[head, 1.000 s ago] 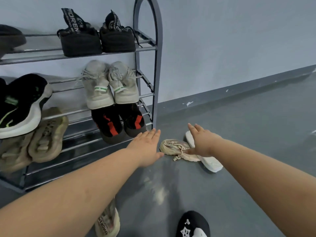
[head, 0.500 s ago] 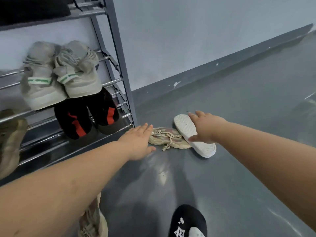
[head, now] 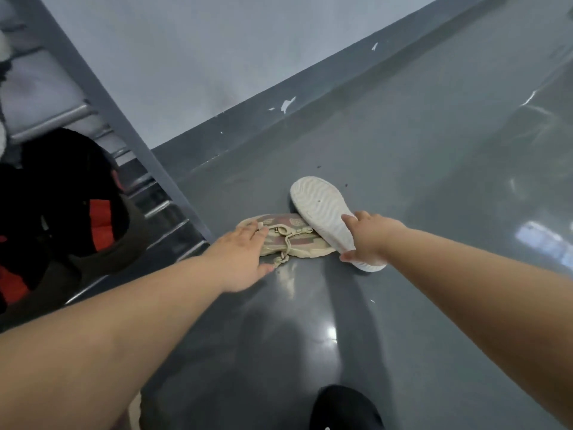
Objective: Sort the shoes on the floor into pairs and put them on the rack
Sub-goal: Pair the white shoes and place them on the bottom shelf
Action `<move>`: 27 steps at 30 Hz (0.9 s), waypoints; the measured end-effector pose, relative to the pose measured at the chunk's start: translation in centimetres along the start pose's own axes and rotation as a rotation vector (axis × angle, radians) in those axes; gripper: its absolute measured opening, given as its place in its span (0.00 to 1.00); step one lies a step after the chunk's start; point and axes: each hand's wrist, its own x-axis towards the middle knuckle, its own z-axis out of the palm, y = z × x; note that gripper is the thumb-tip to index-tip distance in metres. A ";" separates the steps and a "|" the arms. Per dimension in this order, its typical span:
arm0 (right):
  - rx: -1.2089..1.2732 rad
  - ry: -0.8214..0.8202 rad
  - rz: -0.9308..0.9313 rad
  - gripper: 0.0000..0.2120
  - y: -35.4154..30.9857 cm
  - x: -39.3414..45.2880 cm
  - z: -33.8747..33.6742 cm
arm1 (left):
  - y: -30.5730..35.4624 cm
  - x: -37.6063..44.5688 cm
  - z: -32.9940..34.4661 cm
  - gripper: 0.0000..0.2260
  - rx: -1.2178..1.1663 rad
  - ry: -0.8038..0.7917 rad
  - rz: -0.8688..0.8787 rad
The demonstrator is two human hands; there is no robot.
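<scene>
Floor [head: 418,181] is grey and glossy, and carries two beige shoes just beside the foot of the rack [head: 102,97]. First beige shoe [head: 297,240] lies upright on the floor, laces uppermost. Second beige shoe [head: 322,212] lies tipped with its white ribbed sole facing up, resting partly on the first one. Left hand [head: 245,256] lies flat over the near end of the first shoe, fingers straight and slightly spread, gripping nothing. Right hand [head: 369,237] grips the heel end of the overturned shoe, thumb curled under one edge of the sole and fingers over the other. On the rack, at the left edge of view, sits a black shoe with orange-red markings [head: 77,197], blurred. A dark shoe [head: 344,408] shows at the bottom edge. Grey wall with a darker skirting band runs behind.
</scene>
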 end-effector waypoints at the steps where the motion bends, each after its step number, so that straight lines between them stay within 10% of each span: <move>1: 0.032 -0.002 0.018 0.39 0.2 0.7 0.5 | 0.1 0.8 0.3 0.34 0.002 -0.013 0.007; 9: 0.395 -0.036 0.243 0.47 2.4 4.3 4.1 | 3.2 6.6 1.2 0.30 -0.106 -0.021 0.101; 22: 1.764 -0.094 0.388 0.23 -0.6 0.9 9.0 | 8.2 7.0 5.8 0.20 -1.456 -0.040 -0.061; 27: 1.862 -0.070 0.349 0.23 -2.6 -2.0 9.4 | 6.9 3.5 5.3 0.15 -1.595 -0.091 -0.070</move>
